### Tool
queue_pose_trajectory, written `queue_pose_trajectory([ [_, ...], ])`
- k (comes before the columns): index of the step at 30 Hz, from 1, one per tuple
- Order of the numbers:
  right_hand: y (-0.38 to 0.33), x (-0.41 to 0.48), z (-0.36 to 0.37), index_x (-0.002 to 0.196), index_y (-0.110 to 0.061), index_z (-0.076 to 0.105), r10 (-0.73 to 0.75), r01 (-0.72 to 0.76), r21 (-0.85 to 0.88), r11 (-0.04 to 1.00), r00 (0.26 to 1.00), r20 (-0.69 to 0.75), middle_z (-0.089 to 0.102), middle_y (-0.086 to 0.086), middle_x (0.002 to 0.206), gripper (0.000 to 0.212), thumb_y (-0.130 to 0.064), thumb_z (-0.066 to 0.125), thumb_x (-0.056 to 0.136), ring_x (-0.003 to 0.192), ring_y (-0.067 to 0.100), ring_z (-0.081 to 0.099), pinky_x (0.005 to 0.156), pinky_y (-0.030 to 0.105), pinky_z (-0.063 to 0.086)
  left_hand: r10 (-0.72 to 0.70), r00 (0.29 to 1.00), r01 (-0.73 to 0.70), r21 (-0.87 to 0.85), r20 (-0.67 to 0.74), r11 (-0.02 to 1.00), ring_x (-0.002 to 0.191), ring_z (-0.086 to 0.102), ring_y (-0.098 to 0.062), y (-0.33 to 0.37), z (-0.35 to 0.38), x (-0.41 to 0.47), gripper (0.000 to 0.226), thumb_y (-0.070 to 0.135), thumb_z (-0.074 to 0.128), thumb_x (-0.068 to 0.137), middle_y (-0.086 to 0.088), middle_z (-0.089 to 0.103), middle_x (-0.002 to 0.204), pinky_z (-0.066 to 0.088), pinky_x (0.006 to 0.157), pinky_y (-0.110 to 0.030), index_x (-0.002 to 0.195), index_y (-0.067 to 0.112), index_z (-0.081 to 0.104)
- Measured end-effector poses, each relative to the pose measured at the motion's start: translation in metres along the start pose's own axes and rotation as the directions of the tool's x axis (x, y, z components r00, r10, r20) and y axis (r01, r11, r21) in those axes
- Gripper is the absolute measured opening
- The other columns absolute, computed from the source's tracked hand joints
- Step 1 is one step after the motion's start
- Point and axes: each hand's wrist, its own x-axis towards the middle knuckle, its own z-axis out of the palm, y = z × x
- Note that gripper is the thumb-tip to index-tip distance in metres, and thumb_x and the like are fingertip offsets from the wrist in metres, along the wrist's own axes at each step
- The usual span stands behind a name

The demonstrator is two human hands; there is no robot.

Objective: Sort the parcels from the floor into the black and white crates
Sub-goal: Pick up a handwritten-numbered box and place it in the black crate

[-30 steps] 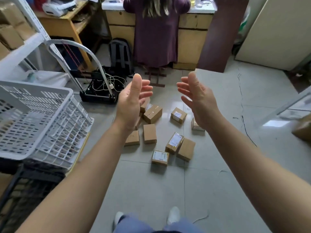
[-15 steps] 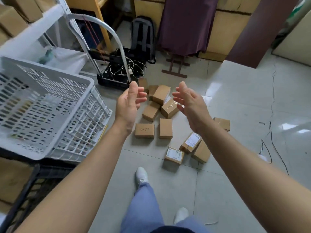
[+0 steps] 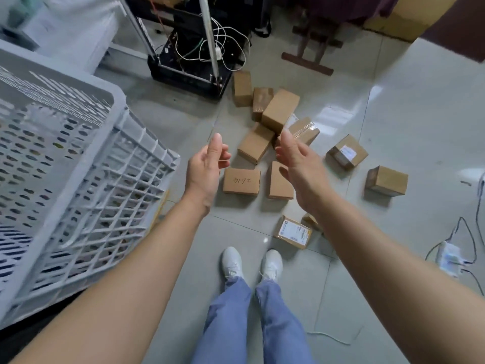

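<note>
Several small brown cardboard parcels lie scattered on the grey tiled floor ahead of me. One with handwriting on top [image 3: 241, 181] sits just right of my left hand [image 3: 206, 168]. Another plain parcel [image 3: 278, 181] lies partly under my right hand [image 3: 298, 160]. A labelled parcel [image 3: 293, 231] rests near my feet. Both hands hover above the floor, palms facing each other, fingers relaxed, holding nothing. The white lattice crate [image 3: 86, 164] stands at my left. A dark crate edge [image 3: 31, 334] shows beneath it.
A black frame with tangled white cables [image 3: 199, 56] stands beyond the parcels. Wooden chair legs [image 3: 309, 52] are at the back. A power strip with cords [image 3: 450, 256] lies on the floor at the right. My white shoes [image 3: 252, 262] stand near the closest parcel.
I have stepped closer and tilted my view down, so the parcels now lie nearer. Both hands have dropped lower toward the pile, still holding nothing.
</note>
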Motion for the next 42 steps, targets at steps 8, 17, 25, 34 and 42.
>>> queue_pose_trajectory([
  [8,0.129,0.138,0.024,0.091,-0.035,0.057,0.053,-0.056,-0.038,0.998,0.996,-0.070,0.061,-0.015,0.099,0.027,-0.060,0.048,0.089,0.101,0.006,0.057,0.098,0.033,0.044,-0.103,0.991,0.115,0.146,-0.087,0.983,0.088,0.062,-0.015,-0.151,0.020,0.127,0.038,0.060,0.042,0.090,0.007,0.064,0.086,0.039,0.065,-0.024,0.079,0.027,0.059],
  [17,0.309,0.243,0.048,0.125,-0.011,0.056,0.184,-0.183,-0.104,0.978,0.983,-0.001,0.064,0.003,0.117,0.056,-0.055,0.044,0.093,0.111,0.018,0.057,0.076,0.019,0.041,-0.108,0.987,0.143,0.353,-0.117,0.925,0.084,0.051,-0.009,-0.325,0.046,0.224,0.032,0.047,0.045,0.096,0.014,0.055,0.082,0.037,0.063,-0.013,0.096,0.018,0.059],
  [25,0.420,0.317,0.060,0.150,-0.008,0.021,0.320,-0.328,-0.155,0.932,0.944,-0.074,0.031,0.008,0.154,0.083,-0.059,0.047,0.090,0.139,0.026,0.032,0.109,0.034,0.027,-0.229,0.960,0.279,0.445,-0.164,0.851,0.125,0.046,-0.024,-0.434,0.047,0.300,0.064,0.055,0.042,0.093,-0.008,0.047,0.139,0.032,0.090,-0.027,0.138,0.009,0.040],
  [34,0.447,0.370,0.075,0.146,-0.005,0.030,0.480,-0.480,-0.096,0.872,0.877,-0.034,0.038,0.008,0.149,0.084,-0.064,0.043,0.089,0.135,0.026,0.036,0.107,0.035,0.027,-0.421,0.901,0.434,0.280,-0.107,0.856,0.116,0.054,-0.025,-0.461,0.058,0.337,0.066,0.062,0.038,0.090,-0.007,0.058,0.128,0.038,0.106,-0.042,0.132,0.012,0.049],
  [42,0.336,0.311,0.058,0.139,-0.006,0.041,0.403,-0.409,-0.045,0.911,0.909,-0.110,0.050,0.006,0.136,0.075,-0.061,0.048,0.088,0.112,0.019,0.047,0.089,0.028,0.031,-0.295,0.912,0.361,0.218,-0.285,0.907,0.083,0.056,-0.020,-0.338,0.061,0.290,0.046,0.052,0.042,0.094,-0.003,0.062,0.090,0.040,0.066,-0.026,0.095,0.009,0.060],
])
